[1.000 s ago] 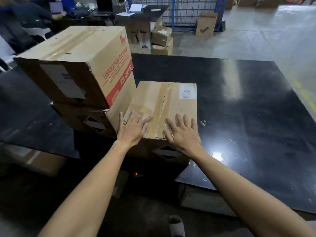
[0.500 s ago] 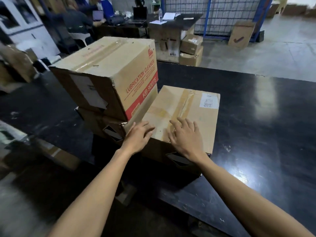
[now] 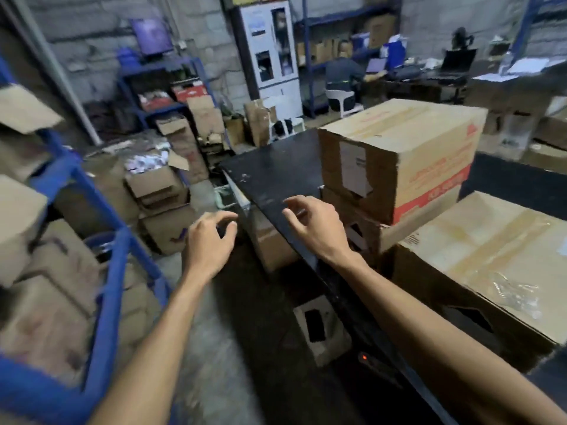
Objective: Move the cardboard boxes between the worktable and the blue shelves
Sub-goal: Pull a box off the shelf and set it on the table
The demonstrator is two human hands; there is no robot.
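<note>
A low taped cardboard box [image 3: 491,256] lies on the black worktable [image 3: 276,170] at the right. Behind it a box with a red band [image 3: 405,154] is stacked on another box [image 3: 377,231]. The blue shelves [image 3: 101,240] stand at the left, packed with cardboard boxes [image 3: 58,265]. My left hand [image 3: 208,240] hovers over the floor gap between shelves and table, fingers loosely curled, holding nothing. My right hand [image 3: 316,225] floats above the table's left edge, fingers spread and relaxed, touching no box.
Open and stacked boxes [image 3: 159,191] crowd the floor beyond the shelves. More boxes [image 3: 273,250] sit under the table, with a red light [image 3: 363,357] near its base. A person [image 3: 340,75] sits at a desk at the back.
Both hands have lifted off the low taped box and swung left. My view has turned left, bringing the blue shelves into sight.
</note>
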